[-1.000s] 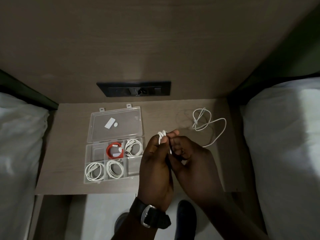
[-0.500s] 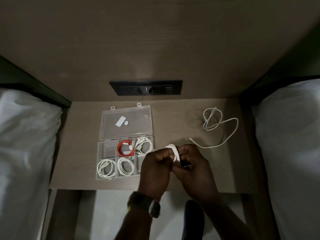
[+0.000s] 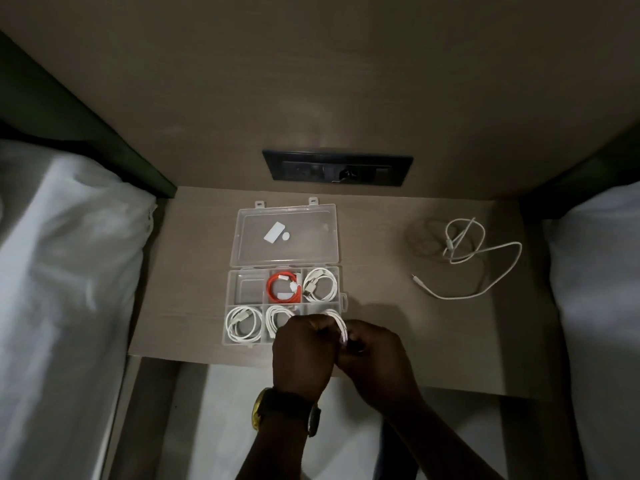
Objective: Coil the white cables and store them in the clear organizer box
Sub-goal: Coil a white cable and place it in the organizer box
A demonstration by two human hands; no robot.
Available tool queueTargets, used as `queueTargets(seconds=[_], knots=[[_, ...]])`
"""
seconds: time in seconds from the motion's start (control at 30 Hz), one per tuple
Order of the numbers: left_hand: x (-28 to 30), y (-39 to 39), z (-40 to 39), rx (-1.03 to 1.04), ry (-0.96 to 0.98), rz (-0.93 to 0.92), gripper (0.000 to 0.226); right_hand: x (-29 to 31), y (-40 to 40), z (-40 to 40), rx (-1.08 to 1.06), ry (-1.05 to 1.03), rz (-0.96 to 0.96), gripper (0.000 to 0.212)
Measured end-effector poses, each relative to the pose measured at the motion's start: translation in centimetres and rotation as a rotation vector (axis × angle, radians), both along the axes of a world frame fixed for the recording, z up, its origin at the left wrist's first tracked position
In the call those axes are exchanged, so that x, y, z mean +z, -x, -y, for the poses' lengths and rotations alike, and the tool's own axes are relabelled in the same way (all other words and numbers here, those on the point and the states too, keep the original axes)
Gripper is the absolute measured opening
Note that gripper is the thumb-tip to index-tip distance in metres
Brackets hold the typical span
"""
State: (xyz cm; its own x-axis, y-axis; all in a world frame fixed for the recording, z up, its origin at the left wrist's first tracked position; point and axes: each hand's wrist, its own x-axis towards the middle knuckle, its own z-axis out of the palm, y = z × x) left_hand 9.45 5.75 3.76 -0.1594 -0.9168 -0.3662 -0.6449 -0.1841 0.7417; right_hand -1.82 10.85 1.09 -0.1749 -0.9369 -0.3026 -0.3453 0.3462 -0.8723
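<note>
The clear organizer box [image 3: 233, 289] lies open on the wooden bedside table, its lid [image 3: 287, 237] folded back. Its compartments hold a red coiled cable [image 3: 281, 287] and three white coiled cables [image 3: 320, 284] [image 3: 243, 323] [image 3: 277, 317]. Both of my hands grip another white coiled cable [image 3: 343, 329] right over the box's front right compartment: my left hand [image 3: 303, 355] pinches one side, my right hand [image 3: 375, 362] the other. Most of that coil is hidden by my fingers. A loose white cable [image 3: 467, 258] lies uncoiled on the table's right side.
A black socket panel [image 3: 337, 169] is set in the wall behind the table. White bedding [image 3: 62, 289] flanks the table on the left and more bedding [image 3: 599, 306] on the right. A wristwatch [image 3: 287, 410] is on my left wrist. The table's front edge runs just under my hands.
My hands carried the coiled white cable down and left, from above the table's middle to the box's front right compartment. The view also shifted, so the box sits more central.
</note>
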Motion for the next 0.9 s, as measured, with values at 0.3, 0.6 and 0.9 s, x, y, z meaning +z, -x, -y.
queueTargets(seconds=[0.3, 0.6, 0.9], knots=[[-2.9, -3.1, 1.3, 0.531, -0.639, -0.552, 0.013, -1.9, -1.4, 1.8, -0.176, -0.191, 0.298, 0.021], [-4.9, -2.0, 3.3, 0.177, -0.188, -0.089, 0.01, -4.2, -1.5, 3.6, -0.328, -0.294, 0.34, 0.019], [-7.6, -3.6, 1.8, 0.059, 0.011, 0.035, 0.009, -3.8, -0.2, 6.2, 0.232, -0.261, -0.462, 0.011]])
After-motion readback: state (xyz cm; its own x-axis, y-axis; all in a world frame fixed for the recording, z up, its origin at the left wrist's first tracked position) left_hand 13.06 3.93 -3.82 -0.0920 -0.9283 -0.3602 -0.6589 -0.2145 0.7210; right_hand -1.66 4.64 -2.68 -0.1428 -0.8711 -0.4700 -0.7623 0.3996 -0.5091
